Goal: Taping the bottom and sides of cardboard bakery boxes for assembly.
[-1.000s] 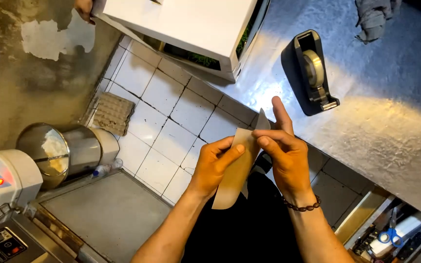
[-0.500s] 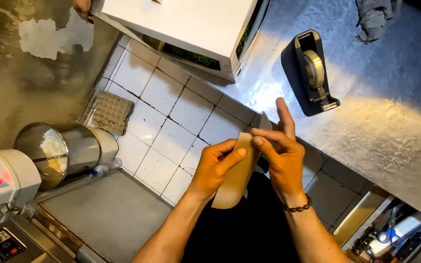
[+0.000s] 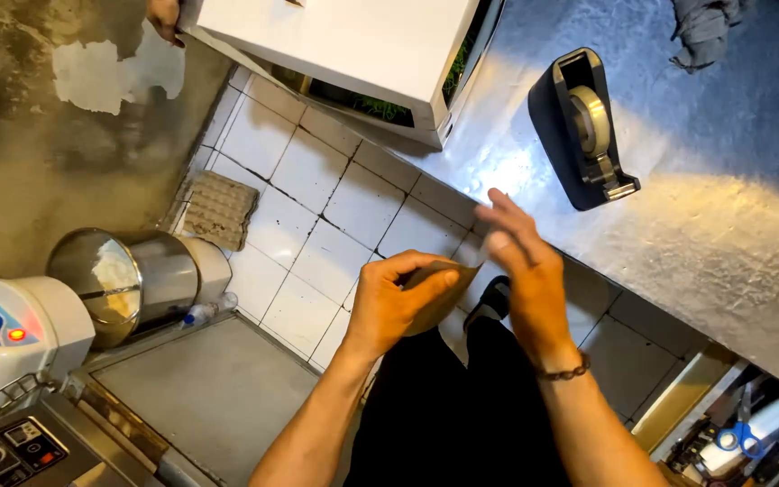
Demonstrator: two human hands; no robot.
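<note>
**Brown paper piece held at the worktop edge**

The flat brown paper piece (image 3: 439, 293) sits low in the centre of the view, pinched in the left hand (image 3: 394, 302), whose fingers curl over its near edge with the thumb underneath. The right hand (image 3: 520, 271) stands just beside it at three o'clock, fingers spread and blurred, palm turned toward the paper; whether a fingertip touches the far edge I cannot tell, but it grips nothing. Both hands hover over the white tiled floor (image 3: 317, 207), short of the grey metal worktop (image 3: 723, 207).

At one o'clock from the hands a black desktop tape dispenser (image 3: 583, 131) with a roll of clear tape stands on the worktop, well apart from the paper. A white box (image 3: 344, 41) lies at eleven o'clock (another person's hand (image 3: 164, 16) grips its corner at the top edge). A steel lidded bin (image 3: 128, 275) stands at nine o'clock.

The step in hand looks like shaping or folding the paper. The next move, I judge, calls for the open right hand to close back onto the free edge while the left keeps its pinch steady.
</note>
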